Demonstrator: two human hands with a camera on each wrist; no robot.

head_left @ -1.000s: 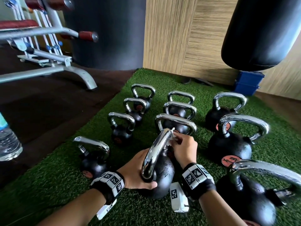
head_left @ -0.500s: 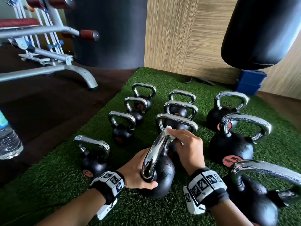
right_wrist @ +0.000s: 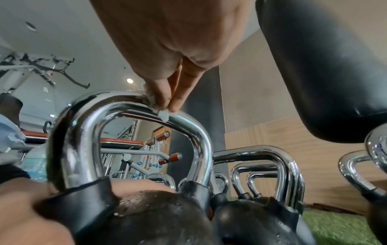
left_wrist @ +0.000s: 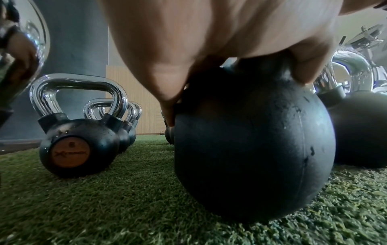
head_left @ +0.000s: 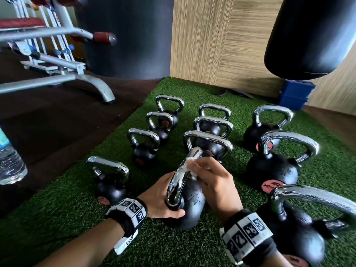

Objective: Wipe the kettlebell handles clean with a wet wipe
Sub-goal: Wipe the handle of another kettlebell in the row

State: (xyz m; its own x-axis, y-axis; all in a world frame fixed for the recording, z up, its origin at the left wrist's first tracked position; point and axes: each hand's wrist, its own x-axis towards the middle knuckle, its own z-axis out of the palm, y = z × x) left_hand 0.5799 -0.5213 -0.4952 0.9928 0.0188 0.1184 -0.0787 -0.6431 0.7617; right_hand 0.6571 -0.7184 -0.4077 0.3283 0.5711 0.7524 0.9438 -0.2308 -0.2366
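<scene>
A black kettlebell (head_left: 189,207) (left_wrist: 251,145) with a chrome handle (head_left: 180,178) (right_wrist: 134,106) stands on the green turf in front of me. My left hand (head_left: 163,197) (left_wrist: 209,49) grips its body at the near handle base, thumb across the front. My right hand (head_left: 215,180) (right_wrist: 165,54) pinches a small white wet wipe (head_left: 189,164) (right_wrist: 162,115) against the top of that handle, fingers wrapped over the bar. Most of the wipe is hidden under the fingers.
Several more chrome-handled kettlebells stand in rows on the turf (head_left: 67,218), one close at my right (head_left: 294,226) and one at left (head_left: 109,182). A water bottle (head_left: 9,160) stands at far left. A bench frame (head_left: 57,78) and hanging punch bag (head_left: 312,33) lie beyond.
My right hand with the wipe has slid from the far end of the handle back along the top bar toward me. The left hand has kept its grip.
</scene>
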